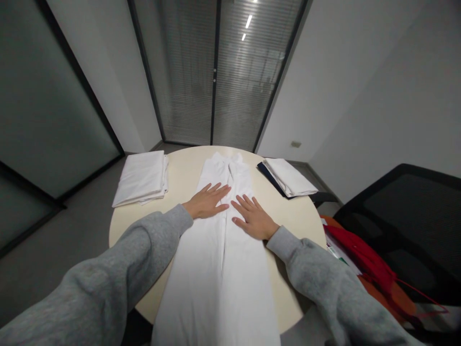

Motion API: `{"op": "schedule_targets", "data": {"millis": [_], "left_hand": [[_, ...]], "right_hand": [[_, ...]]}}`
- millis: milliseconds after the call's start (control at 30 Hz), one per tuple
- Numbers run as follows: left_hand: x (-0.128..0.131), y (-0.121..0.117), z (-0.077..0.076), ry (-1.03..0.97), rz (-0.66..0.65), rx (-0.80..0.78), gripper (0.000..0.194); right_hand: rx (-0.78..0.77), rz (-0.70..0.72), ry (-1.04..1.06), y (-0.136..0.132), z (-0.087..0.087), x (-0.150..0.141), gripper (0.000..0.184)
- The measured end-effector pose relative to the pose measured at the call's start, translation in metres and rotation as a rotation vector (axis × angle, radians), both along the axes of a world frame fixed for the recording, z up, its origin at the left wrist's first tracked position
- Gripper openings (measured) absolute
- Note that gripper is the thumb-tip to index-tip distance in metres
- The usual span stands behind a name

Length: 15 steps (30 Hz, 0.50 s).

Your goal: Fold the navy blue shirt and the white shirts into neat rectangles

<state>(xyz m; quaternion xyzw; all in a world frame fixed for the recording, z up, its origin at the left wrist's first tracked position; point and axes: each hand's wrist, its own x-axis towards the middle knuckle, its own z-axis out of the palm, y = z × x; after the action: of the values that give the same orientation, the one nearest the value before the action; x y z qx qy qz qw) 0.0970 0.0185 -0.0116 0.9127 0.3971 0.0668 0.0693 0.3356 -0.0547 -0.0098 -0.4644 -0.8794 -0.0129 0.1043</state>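
A long white garment (pixel 219 269) lies stretched out over the round table, its near end running off the front edge. A seam or gap runs down its middle, and its far end is crumpled; I cannot tell what sort of garment it is. My left hand (pixel 207 201) rests flat on its left half, fingers spread and pointing toward the middle line. On the right half lies my right hand (pixel 254 217), also flat with fingers apart. The two hands are close together but do not touch, and neither grips anything.
The cream tabletop (pixel 180 168) carries a folded white cloth stack (pixel 140 178) at the left edge. A folded white cloth (pixel 290 177) lies over a dark blue piece (pixel 272 179) at the right edge. On the right stands a black chair (pixel 406 216) with red fabric (pixel 363 252) on it.
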Motion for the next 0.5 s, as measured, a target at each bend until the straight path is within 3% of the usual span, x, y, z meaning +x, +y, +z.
{"op": "schedule_targets", "data": {"millis": [67, 167, 233, 300, 333, 400, 500], "left_hand": [[-0.002, -0.028, 0.014, 0.003, 0.032, 0.042, 0.070], [-0.011, -0.106, 0.032, 0.006, 0.019, 0.117, 0.064], [-0.021, -0.165, 0.030, -0.018, -0.078, 0.163, 0.060], [-0.031, -0.211, 0.015, -0.050, -0.217, 0.287, 0.030], [-0.035, -0.226, 0.004, -0.071, -0.211, 0.382, 0.018], [-0.040, -0.242, -0.017, -0.090, -0.219, 0.505, 0.020], [-0.044, -0.244, -0.036, -0.117, -0.248, 0.516, 0.022]], "right_hand": [[0.023, -0.014, -0.001, -0.003, 0.008, -0.002, 0.055], [0.092, -0.038, 0.007, -0.029, 0.031, -0.005, 0.051], [0.117, 0.018, 0.029, -0.065, 0.046, -0.006, 0.050], [0.034, 0.146, 0.045, -0.108, 0.049, -0.005, 0.042], [0.007, 0.205, 0.029, -0.129, 0.045, -0.004, 0.036], [0.138, 0.318, 0.005, -0.161, 0.025, -0.003, 0.019], [0.345, 0.361, -0.057, -0.183, -0.015, -0.005, 0.024]]}}
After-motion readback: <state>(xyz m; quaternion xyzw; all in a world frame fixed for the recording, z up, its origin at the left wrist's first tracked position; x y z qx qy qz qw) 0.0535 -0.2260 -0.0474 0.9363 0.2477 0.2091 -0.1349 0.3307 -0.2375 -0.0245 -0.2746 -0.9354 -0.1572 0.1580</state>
